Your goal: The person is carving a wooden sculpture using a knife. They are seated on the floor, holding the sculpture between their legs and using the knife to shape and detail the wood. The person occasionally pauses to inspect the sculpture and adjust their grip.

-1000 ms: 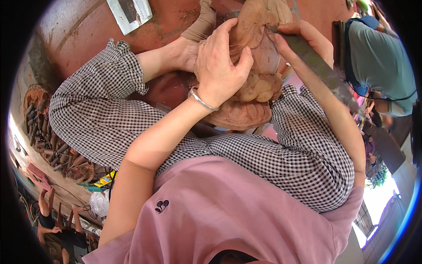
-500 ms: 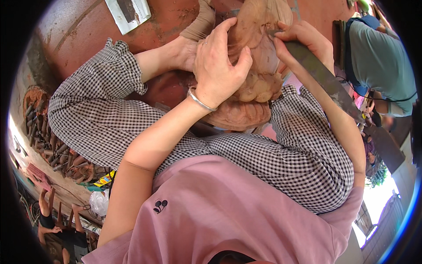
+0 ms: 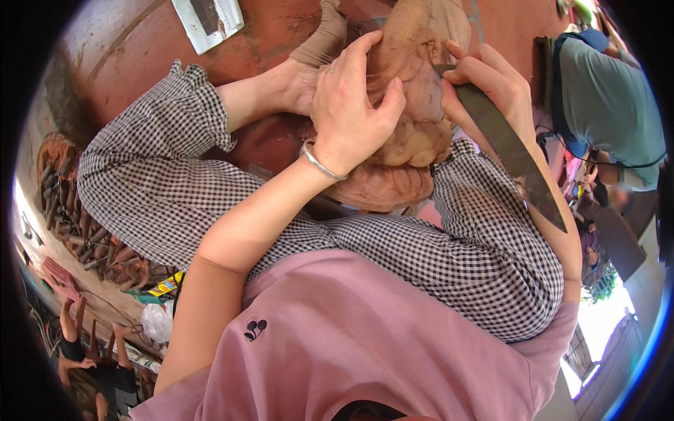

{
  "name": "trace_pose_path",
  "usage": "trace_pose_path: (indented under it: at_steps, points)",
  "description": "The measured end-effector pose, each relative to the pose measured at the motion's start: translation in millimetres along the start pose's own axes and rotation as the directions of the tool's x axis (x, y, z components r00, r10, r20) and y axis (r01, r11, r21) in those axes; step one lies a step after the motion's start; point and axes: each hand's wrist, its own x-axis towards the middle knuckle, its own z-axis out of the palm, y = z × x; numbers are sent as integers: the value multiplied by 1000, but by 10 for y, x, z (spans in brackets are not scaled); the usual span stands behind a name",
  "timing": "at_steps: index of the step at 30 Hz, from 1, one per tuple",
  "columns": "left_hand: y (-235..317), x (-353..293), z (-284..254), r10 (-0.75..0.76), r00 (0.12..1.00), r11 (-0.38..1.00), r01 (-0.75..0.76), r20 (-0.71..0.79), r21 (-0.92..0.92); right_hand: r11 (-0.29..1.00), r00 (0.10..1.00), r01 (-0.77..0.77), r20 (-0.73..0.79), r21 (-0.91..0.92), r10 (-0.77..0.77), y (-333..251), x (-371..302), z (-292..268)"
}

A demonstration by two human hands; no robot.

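Observation:
A reddish-brown wood carving [image 3: 418, 95], with rounded bumps and a wavy base, stands between my bare feet and knees. My left hand [image 3: 354, 105] lies along its left side, fingers stretched and thumb spread apart; a silver bangle circles that wrist. At the carving's right side, my right hand [image 3: 488, 81] pinches the narrow end of a long, flat, dark grey-green strip [image 3: 519, 158]. The tip of this strip meets the carved surface, while its wide end hangs over my right forearm. Whether it is metal or abrasive sheet I cannot tell.
A white tray-like piece [image 3: 207, 24] lies on the red floor [image 3: 112, 77] at the far left. Several dark-handled tools [image 3: 77, 217] are heaped at the left. Another person [image 3: 607, 105] in a grey-green top sits at the right. A clear plastic bag [image 3: 158, 321] lies at lower left.
The right hand has shifted slightly down along the carving, and the strip has swung steeper, its free end lower and nearer my forearm. My left hand has barely moved.

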Motion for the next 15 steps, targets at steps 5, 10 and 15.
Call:
trace_pose_path:
  at_steps: [5,10,15]
  points:
    - [-8,9,0,1,1000,1000,-1,5,-2,993,994,-95,-52,76,99,-54,18,11]
    - [-9,5,-1,-1,1000,1000,1,-5,-3,996,994,-92,-64,13,93,-82,25,38]
    - [6,5,21,-23,1000,1000,23,-9,-21,1000,999,-18,-33,-15,17,-59,-16,14]
